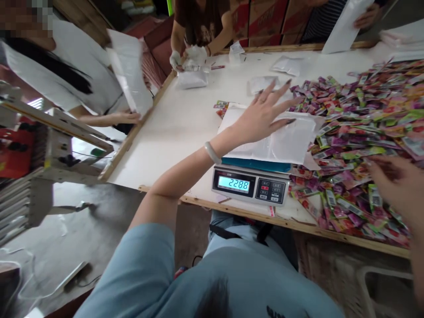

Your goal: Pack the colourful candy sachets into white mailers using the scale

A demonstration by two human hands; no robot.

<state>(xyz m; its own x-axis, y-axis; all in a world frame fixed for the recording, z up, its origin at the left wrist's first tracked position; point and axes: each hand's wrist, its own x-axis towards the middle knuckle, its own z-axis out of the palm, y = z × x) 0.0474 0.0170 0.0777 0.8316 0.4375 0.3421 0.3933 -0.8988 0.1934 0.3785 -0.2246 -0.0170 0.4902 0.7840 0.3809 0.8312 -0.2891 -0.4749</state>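
My left hand is spread open, fingers apart, over a white plastic bag lying on a digital scale. Whether the palm presses on the bag is hard to tell. A blue surface shows beneath the bag, and the lit display reads about 2288. To the right, my right hand is over a big heap of small colourful snack packets. Motion blurs its bent fingers, so I cannot make out whether they hold a packet.
Wooden strips edge the white table. Filled white bags lie farther back. One co-worker handles a bag across the table; others hold white bags at left and far right. A machine stands left, cartons behind.
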